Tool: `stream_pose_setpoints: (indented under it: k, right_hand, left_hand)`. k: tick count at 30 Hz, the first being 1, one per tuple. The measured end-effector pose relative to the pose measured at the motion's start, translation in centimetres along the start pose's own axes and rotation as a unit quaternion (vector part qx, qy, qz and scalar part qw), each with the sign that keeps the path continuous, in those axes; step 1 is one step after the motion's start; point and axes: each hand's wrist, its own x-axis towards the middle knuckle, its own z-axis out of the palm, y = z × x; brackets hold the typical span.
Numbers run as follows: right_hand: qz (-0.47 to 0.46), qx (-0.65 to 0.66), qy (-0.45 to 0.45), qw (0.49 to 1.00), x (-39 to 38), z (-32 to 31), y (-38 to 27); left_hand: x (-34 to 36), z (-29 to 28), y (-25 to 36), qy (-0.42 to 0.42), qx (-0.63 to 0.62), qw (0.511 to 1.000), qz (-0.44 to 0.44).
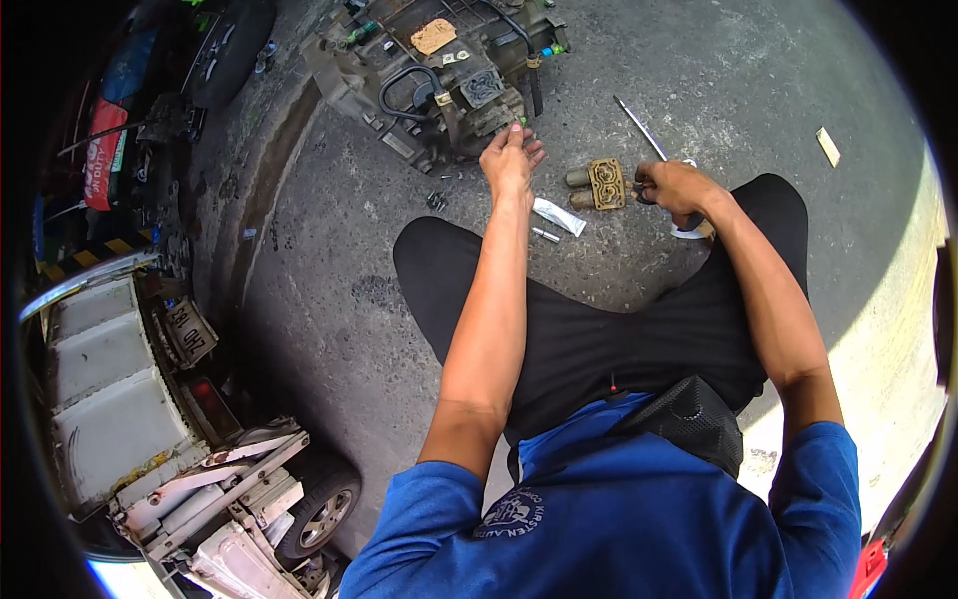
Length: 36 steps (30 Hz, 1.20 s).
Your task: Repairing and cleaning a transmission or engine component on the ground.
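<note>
My left hand point(510, 162) reaches out at the near edge of a greasy metal engine or gearbox unit point(399, 120). Its fingers are apart, and I see nothing held in them; whether the fingertips touch the unit, I cannot tell. My right hand point(681, 190) is closed around a small dark thing that its fingers mostly hide. Just left of that hand lies a brownish metal block point(607, 184) with two cylinders on its left side. A long thin metal rod point(640, 128) runs along the ground toward the back of my right hand.
A white tube point(560, 216) and a small shiny metal pin point(546, 235) lie between my knees. Small dark parts point(437, 201) sit by my left knee. A pale flat piece point(827, 147) rests at far right. A vehicle with a wheel point(324, 509) stands on the left.
</note>
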Motion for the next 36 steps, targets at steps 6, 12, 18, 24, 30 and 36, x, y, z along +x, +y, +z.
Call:
stream_pose_setpoints:
  k: [6, 12, 18, 24, 30, 36]
  right_hand:
    - [-0.046, 0.020, 0.012, 0.999, -0.6, 1.3, 1.8]
    - [-0.043, 0.048, 0.032, 0.997, -2.1, 1.8, 3.6]
    - [-0.004, 0.025, 0.027, 0.999, -3.3, 1.6, 4.1]
    - [0.010, 0.031, 0.031, 0.999, -3.6, 1.6, 4.4]
    - [-0.001, 0.024, 0.036, 0.999, -3.5, 1.9, 4.8]
    - [-0.014, 0.042, 0.043, 0.998, -3.4, 2.0, 5.3]
  left_hand:
    - [6.0, 1.0, 0.0, 0.112, -0.137, 0.984, 0.002]
    - [8.5, 1.6, -0.4, 0.100, -0.189, 0.977, -0.019]
    - [9.5, 2.5, -0.1, 0.141, -0.231, 0.962, -0.023]
    - [10.0, 2.5, -0.2, 0.166, -0.231, 0.956, -0.068]
    - [10.1, 2.6, -0.3, 0.174, -0.238, 0.954, -0.063]
    - [8.4, 3.9, -0.9, 0.149, -0.156, 0.976, -0.029]
